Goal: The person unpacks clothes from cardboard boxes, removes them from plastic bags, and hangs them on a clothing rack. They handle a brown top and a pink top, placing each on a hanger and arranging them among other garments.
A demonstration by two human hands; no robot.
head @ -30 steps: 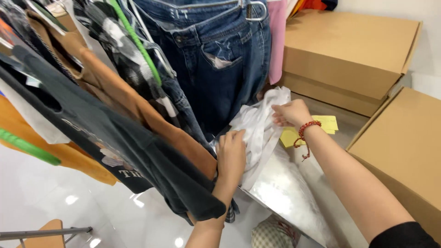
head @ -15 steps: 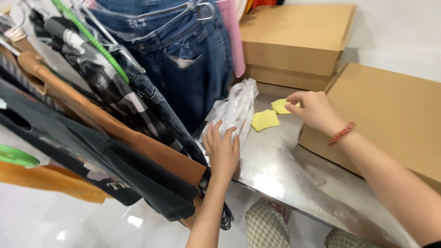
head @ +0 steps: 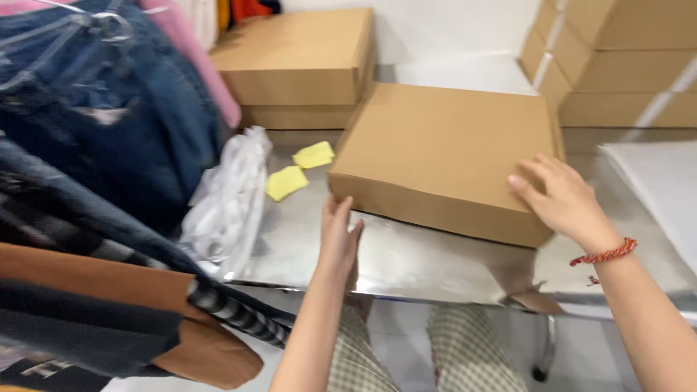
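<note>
Hands are gripping the cardboard box [head: 443,149]: left hand [head: 340,236] open against its near corner, right hand [head: 563,199] spread flat on top.

A flat brown cardboard box [head: 450,156] is seen lying closed on the shiny metal desk [head: 406,261], turned a little at an angle. Its near left corner is touched by the left grip [head: 340,239], and its near right edge is covered by the fingers of the right grip [head: 563,199]. The box is plain, without dents, and it is held between both grips.
</note>
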